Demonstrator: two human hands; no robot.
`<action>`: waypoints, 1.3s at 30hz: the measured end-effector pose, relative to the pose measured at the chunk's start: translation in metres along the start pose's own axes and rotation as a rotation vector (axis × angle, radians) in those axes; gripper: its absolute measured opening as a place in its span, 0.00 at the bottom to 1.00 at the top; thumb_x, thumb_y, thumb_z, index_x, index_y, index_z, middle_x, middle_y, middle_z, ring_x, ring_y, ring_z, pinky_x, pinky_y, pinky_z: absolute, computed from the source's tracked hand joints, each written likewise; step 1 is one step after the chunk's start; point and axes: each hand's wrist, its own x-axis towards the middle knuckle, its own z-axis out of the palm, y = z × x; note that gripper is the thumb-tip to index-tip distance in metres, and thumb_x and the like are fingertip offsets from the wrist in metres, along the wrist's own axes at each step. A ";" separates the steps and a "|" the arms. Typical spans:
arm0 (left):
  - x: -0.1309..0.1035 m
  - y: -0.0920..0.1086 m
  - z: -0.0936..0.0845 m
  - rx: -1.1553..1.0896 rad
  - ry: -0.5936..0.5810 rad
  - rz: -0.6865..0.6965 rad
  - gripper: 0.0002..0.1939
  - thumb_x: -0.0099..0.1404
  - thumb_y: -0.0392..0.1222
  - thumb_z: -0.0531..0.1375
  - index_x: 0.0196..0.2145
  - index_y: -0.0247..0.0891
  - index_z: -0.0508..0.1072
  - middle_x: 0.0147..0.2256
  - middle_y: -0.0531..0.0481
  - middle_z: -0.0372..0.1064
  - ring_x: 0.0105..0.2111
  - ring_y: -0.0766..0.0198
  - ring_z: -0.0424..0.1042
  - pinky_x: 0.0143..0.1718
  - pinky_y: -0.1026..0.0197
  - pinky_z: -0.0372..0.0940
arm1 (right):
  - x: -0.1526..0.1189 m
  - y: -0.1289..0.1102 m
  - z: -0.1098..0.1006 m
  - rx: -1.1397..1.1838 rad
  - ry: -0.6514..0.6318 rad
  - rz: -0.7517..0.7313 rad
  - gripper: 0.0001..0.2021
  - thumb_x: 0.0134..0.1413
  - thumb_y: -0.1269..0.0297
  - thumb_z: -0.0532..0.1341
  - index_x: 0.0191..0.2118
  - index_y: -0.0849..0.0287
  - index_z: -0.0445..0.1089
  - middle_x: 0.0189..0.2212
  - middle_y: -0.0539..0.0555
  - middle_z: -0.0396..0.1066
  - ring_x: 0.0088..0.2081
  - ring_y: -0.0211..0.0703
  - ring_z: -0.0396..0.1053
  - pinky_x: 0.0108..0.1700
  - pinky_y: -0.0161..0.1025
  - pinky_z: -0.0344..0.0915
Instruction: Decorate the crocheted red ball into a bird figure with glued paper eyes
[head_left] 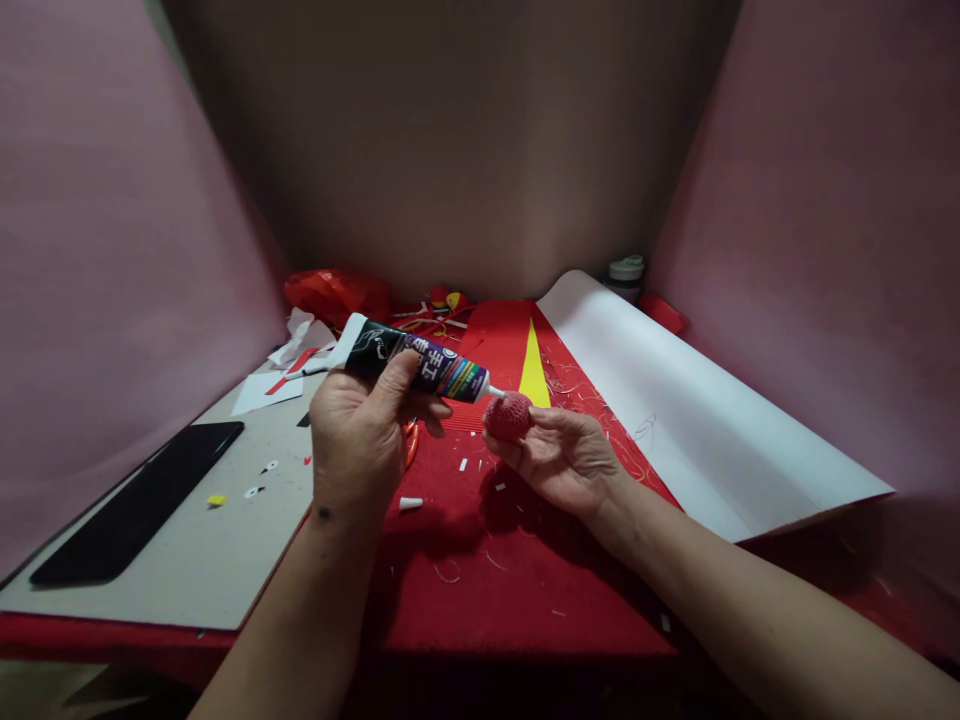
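A dark glue tube (420,362) with a white nozzle and coloured stripes is gripped by my left hand (367,420), its tip pointing right. The nozzle reaches the top of a small pinkish-red textured ball (509,415); whether glue has come out cannot be made out. Between thumb and fingers, my right hand (562,455) holds this ball above the red cloth. Below the tube, a small white cap (410,503) lies on the cloth. Behind my left fingers, part of a red-orange handle (412,443) shows.
A black phone (142,500) and small paper eye shapes (262,478) lie on a grey board (187,590) at left. White sheeting (690,430) covers the right side. Yellow (535,370) and red paper, a red bag (337,293) and a lidded jar (625,277) are farther back.
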 end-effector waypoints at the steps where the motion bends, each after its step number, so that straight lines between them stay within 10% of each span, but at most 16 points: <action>1: 0.000 0.000 0.000 -0.011 0.001 0.005 0.08 0.58 0.42 0.64 0.28 0.35 0.70 0.21 0.53 0.71 0.14 0.66 0.70 0.12 0.66 0.65 | 0.000 0.000 0.000 0.000 -0.007 0.000 0.11 0.36 0.76 0.64 0.33 0.66 0.72 0.33 0.57 0.72 0.35 0.43 0.67 0.41 0.41 0.72; 39: 0.000 -0.001 0.001 -0.150 0.000 -0.032 0.09 0.56 0.42 0.65 0.28 0.40 0.68 0.21 0.55 0.68 0.14 0.68 0.68 0.12 0.64 0.62 | -0.001 0.000 0.001 0.003 -0.011 -0.001 0.12 0.38 0.75 0.64 0.34 0.65 0.71 0.33 0.56 0.72 0.36 0.43 0.68 0.43 0.40 0.71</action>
